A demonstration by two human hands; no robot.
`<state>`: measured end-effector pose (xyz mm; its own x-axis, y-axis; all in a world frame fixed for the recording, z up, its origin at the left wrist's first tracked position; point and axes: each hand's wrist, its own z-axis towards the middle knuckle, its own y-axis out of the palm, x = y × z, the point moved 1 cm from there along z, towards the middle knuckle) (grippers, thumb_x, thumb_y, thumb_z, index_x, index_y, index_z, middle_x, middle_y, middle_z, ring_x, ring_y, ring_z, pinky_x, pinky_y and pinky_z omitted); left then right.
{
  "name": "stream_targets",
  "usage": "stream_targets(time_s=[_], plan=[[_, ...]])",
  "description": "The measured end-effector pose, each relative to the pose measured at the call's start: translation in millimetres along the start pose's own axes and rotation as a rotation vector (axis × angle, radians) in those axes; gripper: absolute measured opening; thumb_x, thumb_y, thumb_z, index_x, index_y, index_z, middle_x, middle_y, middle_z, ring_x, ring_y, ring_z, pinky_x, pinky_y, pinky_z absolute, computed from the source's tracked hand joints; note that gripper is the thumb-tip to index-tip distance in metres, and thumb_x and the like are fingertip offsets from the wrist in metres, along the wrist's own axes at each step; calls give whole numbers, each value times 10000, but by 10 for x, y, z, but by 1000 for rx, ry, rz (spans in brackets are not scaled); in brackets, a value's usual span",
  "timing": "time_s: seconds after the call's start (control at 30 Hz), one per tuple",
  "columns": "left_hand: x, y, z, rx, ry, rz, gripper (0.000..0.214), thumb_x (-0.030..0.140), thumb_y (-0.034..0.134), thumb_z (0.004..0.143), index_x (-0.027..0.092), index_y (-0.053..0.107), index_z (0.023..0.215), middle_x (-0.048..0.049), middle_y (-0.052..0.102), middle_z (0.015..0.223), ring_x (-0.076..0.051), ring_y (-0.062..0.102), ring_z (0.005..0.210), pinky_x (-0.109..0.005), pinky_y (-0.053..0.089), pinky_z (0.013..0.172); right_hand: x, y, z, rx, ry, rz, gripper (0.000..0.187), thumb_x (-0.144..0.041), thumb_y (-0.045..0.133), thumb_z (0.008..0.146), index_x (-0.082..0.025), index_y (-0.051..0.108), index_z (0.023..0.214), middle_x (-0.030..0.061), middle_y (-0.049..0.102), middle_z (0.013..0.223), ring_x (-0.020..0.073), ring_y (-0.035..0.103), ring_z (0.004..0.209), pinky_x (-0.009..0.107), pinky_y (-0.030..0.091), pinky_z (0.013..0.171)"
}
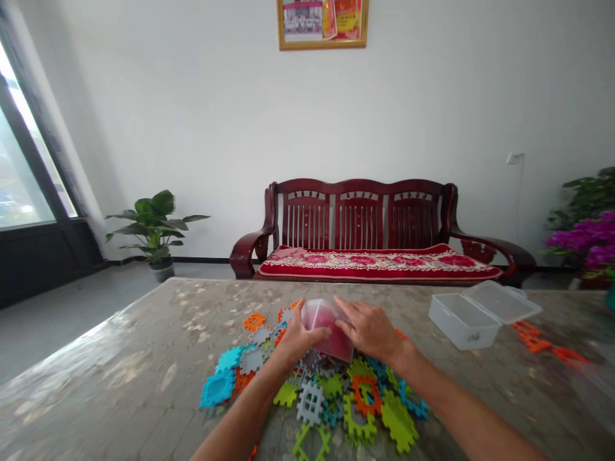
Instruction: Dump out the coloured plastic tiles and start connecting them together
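Observation:
Between my two hands is a translucent plastic box (314,314) with something pinkish-red showing through its wall. My left hand (302,334) grips its left side, thumb across the near face. On the right side, my right hand (368,326) closes around it with bent fingers. The box is tilted above a heap of interlocking puzzle tiles in several colours. Among them are a grey window tile (310,403), a green tile (398,422), an orange frame tile (367,394) and a blue tile (217,388). What the red content is, I cannot make out.
An open clear plastic box (464,323) with its lid folded back stands at the right. Orange pieces (531,336) lie beside it. The table (144,358) has a patterned cover. Beyond it are a wooden bench (360,218) and a potted plant (156,234).

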<state>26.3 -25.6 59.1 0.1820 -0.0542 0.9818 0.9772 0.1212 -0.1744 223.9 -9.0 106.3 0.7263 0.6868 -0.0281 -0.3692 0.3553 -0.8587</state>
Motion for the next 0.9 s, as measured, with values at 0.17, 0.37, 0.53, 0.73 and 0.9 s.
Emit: stream_targets(time_s=[0.17,0.37,0.53,0.73,0.9], plan=[[44,62,-9,53,-12,190,1104,404,792,610,123,237,1522,-186,532,1352,-361,537,1236,-477,423,1044,-115,-94,29,-121,-35,-121,458,-228,421,974,-121,489,1413,148,747,1041,224,711,910,298,522,781],[170,138,-140,62,66,409,1041,432,724,647,113,254,1519,-223,448,1420,-396,455,1322,-497,398,1050,-229,-255,60,-240,84,-168,330,-158,487,863,-161,586,1178,119,754,931,236,714,827,282,471,669],[220,191,-205,53,81,477,1013,447,682,678,102,244,1523,-225,472,1380,-397,404,1358,-512,365,1068,-284,-266,28,-240,160,-144,231,-162,494,841,-194,598,1045,91,756,927,234,714,828,285,468,660],[243,166,-207,17,98,461,1022,369,696,655,119,234,1532,-203,456,1418,-383,383,1369,-507,339,1093,-276,-166,-44,-193,180,-144,364,-100,502,834,-149,596,1182,137,749,976,228,706,881,277,504,741],[172,113,-144,17,137,325,1045,333,751,604,137,282,1517,-194,452,1443,-379,407,1347,-501,338,1100,-113,-52,-142,-13,188,147,507,-21,430,821,-181,618,1264,113,740,1113,211,686,1036,314,513,929]])
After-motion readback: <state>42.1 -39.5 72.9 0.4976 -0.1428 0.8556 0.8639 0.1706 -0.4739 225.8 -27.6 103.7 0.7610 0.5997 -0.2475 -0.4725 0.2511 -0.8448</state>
